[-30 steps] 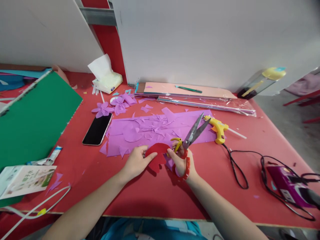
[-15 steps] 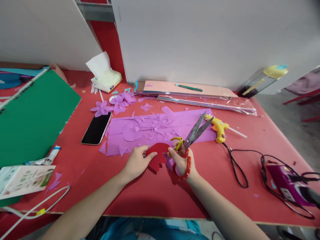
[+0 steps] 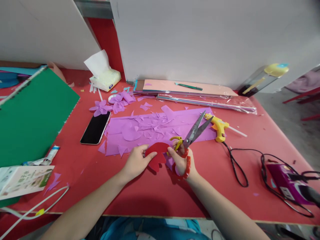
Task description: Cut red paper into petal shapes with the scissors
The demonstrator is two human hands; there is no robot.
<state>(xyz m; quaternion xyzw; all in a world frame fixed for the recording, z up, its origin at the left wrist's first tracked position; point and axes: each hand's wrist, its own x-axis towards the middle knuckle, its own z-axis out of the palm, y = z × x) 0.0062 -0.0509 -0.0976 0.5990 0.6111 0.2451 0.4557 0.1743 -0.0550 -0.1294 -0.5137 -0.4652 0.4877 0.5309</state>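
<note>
My left hand point(image 3: 136, 162) pinches the left edge of a red paper cutout point(image 3: 157, 154) with rounded lobes, held just above the red table point(image 3: 140, 193). My right hand point(image 3: 182, 161) grips the red and yellow handles of a pair of scissors point(image 3: 193, 132); its fingertips also touch the cutout's right edge. The scissor blades are slightly apart and point up and to the right, away from the cutout. A purple paper sheet point(image 3: 152, 128) covered in scraps lies just beyond both hands.
A black phone point(image 3: 96, 128) lies left of the purple sheet, with purple paper flowers point(image 3: 113, 102) and a tissue pack point(image 3: 104, 77) behind it. A yellow glue gun point(image 3: 218, 126) and its black cord point(image 3: 236, 166) lie right. A green board point(image 3: 30, 116) leans at left.
Both hands, the cutout and the scissors stay almost where they were. The view has shifted slightly.
</note>
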